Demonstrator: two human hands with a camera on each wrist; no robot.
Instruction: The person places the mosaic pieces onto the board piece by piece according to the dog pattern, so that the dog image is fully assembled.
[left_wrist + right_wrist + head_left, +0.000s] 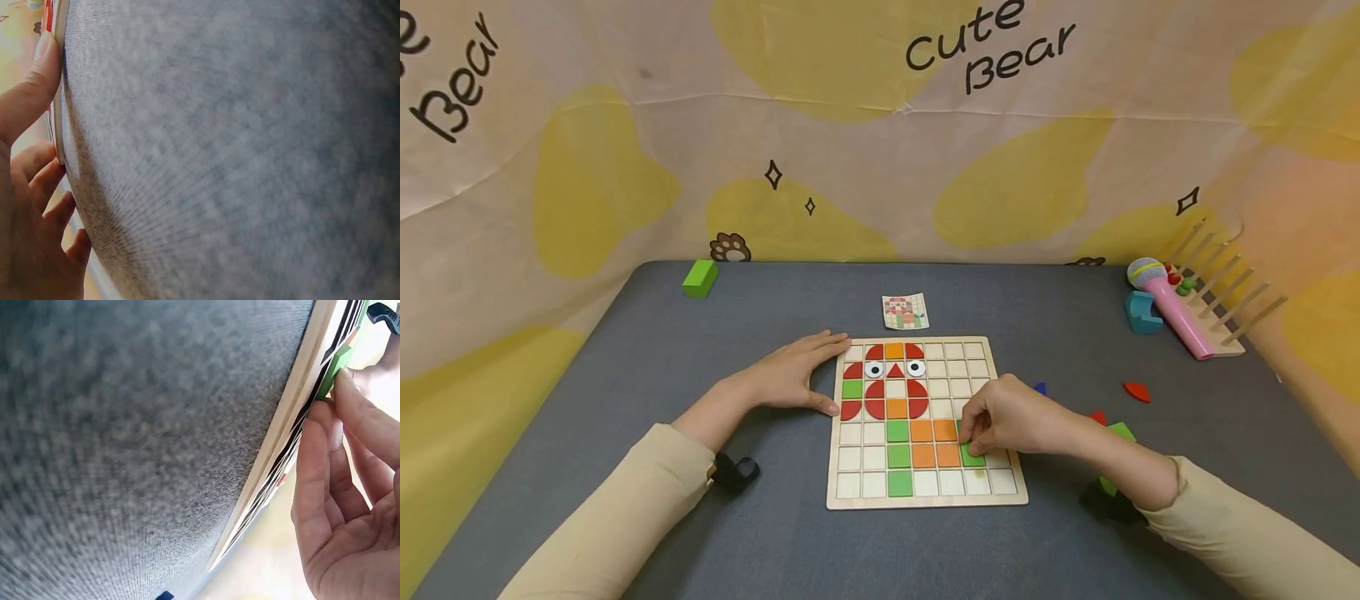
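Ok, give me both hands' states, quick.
Left hand: open, fingers straight against the board's left edge.
Right hand: pinching a green tile on the board.

The right hand (1011,425) covers most of the green tile (973,457) and several cells of the grid board (925,500). The pattern card (905,311) is too small to read. In both wrist views the grey table (250,150) is blurred.

kids play area | "Cute Bear" backdrop (880,125) | toy mic (1168,304) | grey table (625,375)
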